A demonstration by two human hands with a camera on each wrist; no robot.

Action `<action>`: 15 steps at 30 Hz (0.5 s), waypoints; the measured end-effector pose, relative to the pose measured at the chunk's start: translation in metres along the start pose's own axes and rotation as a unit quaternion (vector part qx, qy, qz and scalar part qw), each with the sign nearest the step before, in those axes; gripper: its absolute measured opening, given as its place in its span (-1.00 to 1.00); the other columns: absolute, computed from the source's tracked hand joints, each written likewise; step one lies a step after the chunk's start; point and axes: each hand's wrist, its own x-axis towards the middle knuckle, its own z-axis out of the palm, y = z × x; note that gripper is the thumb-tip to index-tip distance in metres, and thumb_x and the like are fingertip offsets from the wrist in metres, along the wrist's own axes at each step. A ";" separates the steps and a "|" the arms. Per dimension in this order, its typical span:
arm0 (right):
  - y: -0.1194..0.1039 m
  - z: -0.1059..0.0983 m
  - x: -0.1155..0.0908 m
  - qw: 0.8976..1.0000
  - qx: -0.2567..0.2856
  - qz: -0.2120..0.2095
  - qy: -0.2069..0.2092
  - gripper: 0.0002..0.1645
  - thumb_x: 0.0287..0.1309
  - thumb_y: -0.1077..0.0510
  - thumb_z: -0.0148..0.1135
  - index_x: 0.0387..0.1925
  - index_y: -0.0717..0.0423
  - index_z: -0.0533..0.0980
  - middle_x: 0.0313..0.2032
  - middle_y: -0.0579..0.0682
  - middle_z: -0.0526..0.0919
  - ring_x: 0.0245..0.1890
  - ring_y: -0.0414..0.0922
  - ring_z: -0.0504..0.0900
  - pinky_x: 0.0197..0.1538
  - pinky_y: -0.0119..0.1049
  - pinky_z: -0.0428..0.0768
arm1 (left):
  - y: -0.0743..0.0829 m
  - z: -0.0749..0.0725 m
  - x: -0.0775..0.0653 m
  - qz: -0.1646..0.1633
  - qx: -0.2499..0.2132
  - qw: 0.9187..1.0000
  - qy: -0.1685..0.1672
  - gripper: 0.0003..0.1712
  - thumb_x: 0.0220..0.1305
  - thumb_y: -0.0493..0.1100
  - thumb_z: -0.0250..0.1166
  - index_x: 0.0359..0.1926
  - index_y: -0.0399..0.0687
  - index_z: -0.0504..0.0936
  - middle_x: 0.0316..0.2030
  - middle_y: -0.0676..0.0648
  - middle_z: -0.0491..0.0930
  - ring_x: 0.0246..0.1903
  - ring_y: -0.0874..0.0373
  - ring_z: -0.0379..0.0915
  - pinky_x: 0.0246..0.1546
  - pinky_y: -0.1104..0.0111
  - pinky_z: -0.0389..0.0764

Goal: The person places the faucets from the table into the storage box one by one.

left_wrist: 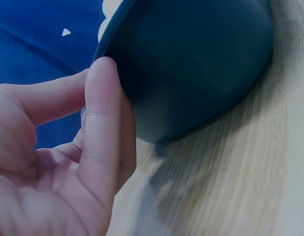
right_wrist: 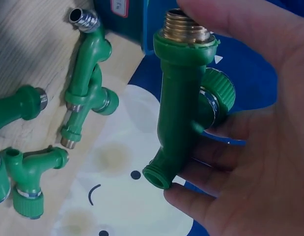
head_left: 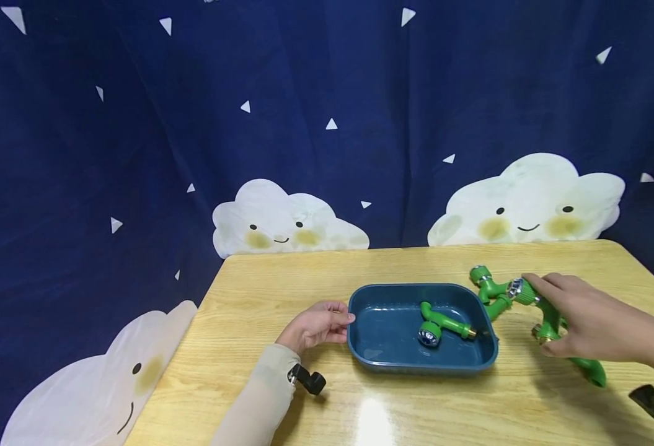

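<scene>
Evidently a glossy green tap (right_wrist: pixel 179 103) is hanging just over the right side of the counter (head_left: pixel 287 272) — its ribbed round knob (right_wrist: pixel 221 91) is showing a silvery collar, and its threaded end (right_wrist: pixel 183 30) is gleaming brassy. The right hand (head_left: pixel 597 319) is gripping it. Other green taps (right_wrist: pixel 88 73) are lying nearby — one small tap (head_left: pixel 444 321) is resting inside the blue tub (head_left: pixel 385 328), whose left rim the left hand (head_left: pixel 318 325) is pinching.
</scene>
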 end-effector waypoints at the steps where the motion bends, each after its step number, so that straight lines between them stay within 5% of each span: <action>1: -0.001 0.000 0.001 1.000 -0.002 -0.007 0.010 0.30 -0.54 -0.10 0.70 0.30 0.32 0.31 -0.13 0.00 0.55 -0.29 -0.22 0.37 -0.33 -0.34 0.45 | 0.000 0.000 0.000 0.000 -0.001 1.000 -0.001 -0.81 0.35 -0.28 0.22 -0.42 -0.03 0.44 -0.58 0.04 0.49 -0.57 0.28 0.46 -0.51 0.54 0.66; 15: -0.024 -0.003 0.015 0.999 0.017 -0.036 0.000 0.25 -0.46 -0.05 0.65 0.34 0.24 0.28 -0.05 -0.03 0.54 -0.21 -0.20 0.40 -0.32 -0.35 0.47 | -0.003 0.000 0.002 0.000 -0.013 1.000 0.002 -0.82 0.35 -0.30 0.21 -0.40 -0.02 0.45 -0.59 0.06 0.51 -0.59 0.30 0.48 -0.52 0.54 0.67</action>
